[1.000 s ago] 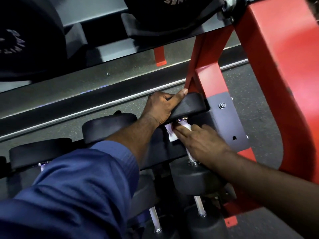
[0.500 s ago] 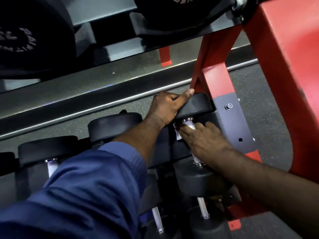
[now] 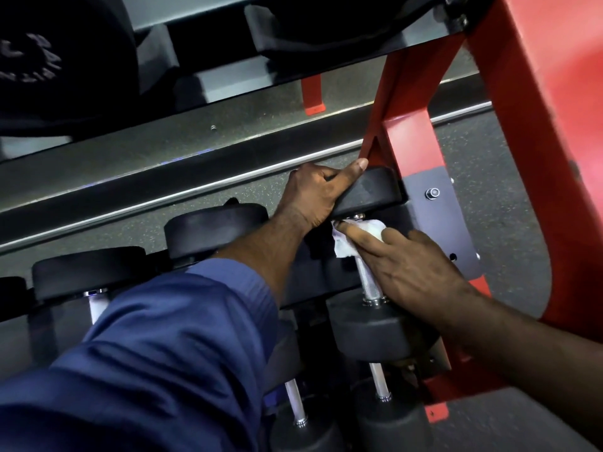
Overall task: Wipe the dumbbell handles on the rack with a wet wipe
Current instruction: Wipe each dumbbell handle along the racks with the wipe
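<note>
A black dumbbell lies on the rack beside the red upright, its far head [image 3: 372, 194] at the top and near head [image 3: 375, 334] below. Its knurled steel handle [image 3: 368, 282] shows between them. My left hand [image 3: 313, 197] grips the far head, thumb stretched along its top edge. My right hand [image 3: 408, 265] presses a crumpled white wet wipe [image 3: 355, 238] around the upper end of the handle, just under the far head. The wipe covers the handle's top part; my fingers hide its right side.
The red rack frame [image 3: 528, 158] stands right, with a grey bolted plate [image 3: 437, 210] close to my right hand. More black dumbbells [image 3: 208, 230] sit in a row to the left. Lower dumbbells with steel handles [image 3: 378, 383] lie below. Large weights [image 3: 49, 60] rest on the upper shelf.
My right hand has slid the wipe up the handle toward the far head, baring more of the lower handle. My left hand keeps its grip on the far head.
</note>
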A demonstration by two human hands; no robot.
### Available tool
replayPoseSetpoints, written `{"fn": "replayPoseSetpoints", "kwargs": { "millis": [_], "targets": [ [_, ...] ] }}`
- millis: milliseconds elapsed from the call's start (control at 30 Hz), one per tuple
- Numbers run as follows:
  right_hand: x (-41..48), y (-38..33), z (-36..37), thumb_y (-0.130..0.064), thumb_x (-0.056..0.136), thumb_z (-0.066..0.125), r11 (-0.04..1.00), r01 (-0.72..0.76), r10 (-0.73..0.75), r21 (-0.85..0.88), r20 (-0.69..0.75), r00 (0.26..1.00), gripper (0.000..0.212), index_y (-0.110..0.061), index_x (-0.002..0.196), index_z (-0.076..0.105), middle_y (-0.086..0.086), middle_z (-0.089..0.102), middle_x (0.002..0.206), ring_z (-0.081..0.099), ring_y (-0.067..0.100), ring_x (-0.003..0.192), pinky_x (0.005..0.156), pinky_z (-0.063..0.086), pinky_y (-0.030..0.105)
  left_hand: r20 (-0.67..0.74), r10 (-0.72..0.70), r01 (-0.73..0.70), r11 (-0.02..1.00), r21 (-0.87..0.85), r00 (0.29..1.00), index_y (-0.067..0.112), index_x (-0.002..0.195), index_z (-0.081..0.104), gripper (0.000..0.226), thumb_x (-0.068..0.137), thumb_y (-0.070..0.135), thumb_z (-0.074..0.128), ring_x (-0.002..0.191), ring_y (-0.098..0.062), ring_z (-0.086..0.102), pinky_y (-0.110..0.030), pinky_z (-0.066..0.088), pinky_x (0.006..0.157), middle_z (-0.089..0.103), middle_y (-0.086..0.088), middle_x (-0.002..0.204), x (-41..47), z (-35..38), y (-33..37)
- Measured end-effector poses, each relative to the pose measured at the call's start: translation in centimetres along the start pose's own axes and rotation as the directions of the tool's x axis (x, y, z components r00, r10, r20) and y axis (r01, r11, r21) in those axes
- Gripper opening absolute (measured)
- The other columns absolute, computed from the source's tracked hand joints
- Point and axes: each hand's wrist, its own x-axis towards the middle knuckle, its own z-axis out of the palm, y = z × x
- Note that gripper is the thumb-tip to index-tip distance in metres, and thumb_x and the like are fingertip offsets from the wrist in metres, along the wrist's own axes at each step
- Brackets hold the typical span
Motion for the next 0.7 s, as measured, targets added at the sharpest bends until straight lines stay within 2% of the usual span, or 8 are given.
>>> {"fn": "replayPoseSetpoints", "kwargs": {
  "millis": [100, 167, 367, 500, 567, 633, 700],
  "targets": [
    [0.4, 0.0, 0.1, -0.013, 0.092, 0.027, 1.000, 0.024, -0.024, -0.010, -0.024, 0.999, 0.053, -0.013, 0.133, 0.060, -0.003, 0.016, 0.166, 0.049, 0.027, 0.087, 0.059, 0.034, 0.037, -0.002, -0.008, 0.008, 1.000, -0.017, 1.000, 0.023, 0.042, 0.056, 0.068, 0.091, 0.069, 0.066, 0.044, -0.008, 0.035, -0.026, 0.033, 0.054, 0.036, 0.009, 0.043, 0.1, 0.0, 0.0],
    [0.5, 0.0, 0.5, -0.014, 0.091, 0.026, 0.999, 0.043, -0.043, -0.014, -0.030, 0.999, 0.053, -0.010, 0.131, 0.062, 0.000, 0.022, 0.162, 0.050, 0.028, 0.086, 0.057, 0.037, 0.037, -0.006, -0.006, 0.006, 1.000, -0.015, 1.000, 0.023, 0.042, 0.055, 0.068, 0.091, 0.069, 0.066, 0.045, -0.009, 0.034, -0.026, 0.032, 0.053, 0.035, 0.009, 0.044, 0.1, 0.0, -0.1],
    [1.2, -0.4, 1.0, -0.018, 0.091, 0.035, 0.999, 0.027, -0.025, -0.030, 0.055, 0.998, 0.059, -0.018, 0.149, 0.047, -0.010, 0.031, 0.162, 0.055, 0.028, 0.087, 0.063, 0.027, 0.038, -0.024, 0.004, -0.004, 1.000, -0.006, 1.000, 0.018, 0.044, 0.049, 0.072, 0.090, 0.070, 0.066, 0.048, -0.011, 0.031, -0.028, 0.030, 0.051, 0.031, 0.007, 0.047, 0.2, 0.1, -0.3],
    [3.1, -1.2, 0.6, -0.023, 0.095, 0.014, 0.998, -0.056, 0.059, -0.027, 0.125, 0.990, 0.060, -0.023, 0.150, 0.038, -0.011, 0.042, 0.150, 0.053, 0.027, 0.100, 0.075, 0.032, 0.041, -0.020, 0.017, -0.017, 1.000, 0.010, 1.000, 0.022, 0.042, 0.052, 0.069, 0.093, 0.067, 0.065, 0.047, -0.010, 0.031, -0.028, 0.031, 0.051, 0.032, 0.006, 0.045, 0.2, 0.1, -0.2],
    [2.9, -1.0, 0.1, -0.021, 0.097, 0.027, 0.997, -0.074, 0.076, -0.014, 0.108, 0.991, 0.055, -0.024, 0.151, 0.038, -0.012, 0.043, 0.148, 0.055, 0.027, 0.098, 0.075, 0.034, 0.041, -0.018, 0.024, -0.024, 1.000, -0.001, 1.000, 0.023, 0.041, 0.053, 0.068, 0.093, 0.065, 0.066, 0.048, -0.010, 0.031, -0.028, 0.031, 0.052, 0.032, 0.006, 0.045, 0.2, 0.2, -0.3],
    [1.8, -0.6, -0.2, -0.019, 0.095, 0.042, 0.995, -0.103, 0.103, -0.001, 0.074, 0.992, 0.061, -0.024, 0.156, 0.035, -0.012, 0.041, 0.153, 0.056, 0.028, 0.090, 0.071, 0.035, 0.040, -0.013, 0.031, -0.031, 0.999, -0.008, 0.999, 0.026, 0.041, 0.057, 0.066, 0.094, 0.063, 0.066, 0.046, -0.008, 0.031, -0.026, 0.031, 0.052, 0.033, 0.007, 0.043, 0.2, 0.2, -0.3],
    [0.8, -0.5, -0.2, -0.019, 0.091, 0.049, 0.992, -0.125, 0.126, -0.022, 0.025, 0.992, 0.069, -0.025, 0.158, 0.033, -0.013, 0.039, 0.157, 0.055, 0.028, 0.085, 0.068, 0.034, 0.039, -0.015, 0.045, -0.045, 0.999, 0.001, 0.999, 0.028, 0.042, 0.058, 0.064, 0.095, 0.063, 0.066, 0.045, -0.006, 0.030, -0.027, 0.031, 0.052, 0.033, 0.006, 0.042, 0.3, 0.2, -0.5]
  ]
}}
